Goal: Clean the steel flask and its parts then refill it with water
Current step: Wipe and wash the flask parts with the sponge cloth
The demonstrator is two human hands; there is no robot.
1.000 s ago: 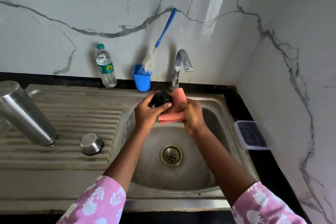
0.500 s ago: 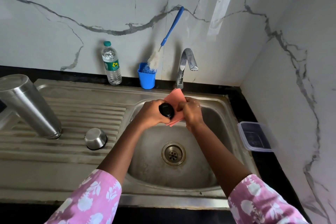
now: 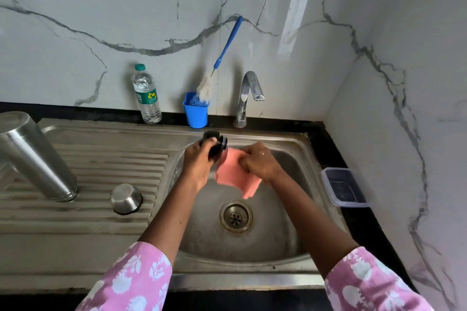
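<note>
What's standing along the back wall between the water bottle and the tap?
In the head view, a blue cup holding a blue-handled bottle brush stands between the water bottle and the tap.

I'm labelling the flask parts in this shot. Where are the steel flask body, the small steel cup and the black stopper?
steel flask body (image 3: 35,156): head view, middle of its steel wall.
small steel cup (image 3: 126,198): head view, its upturned base.
black stopper (image 3: 217,146): head view, side showing beside the fingers.

plastic bottle (image 3: 147,94), blue cup (image 3: 196,113), lidded container (image 3: 344,186)
</note>
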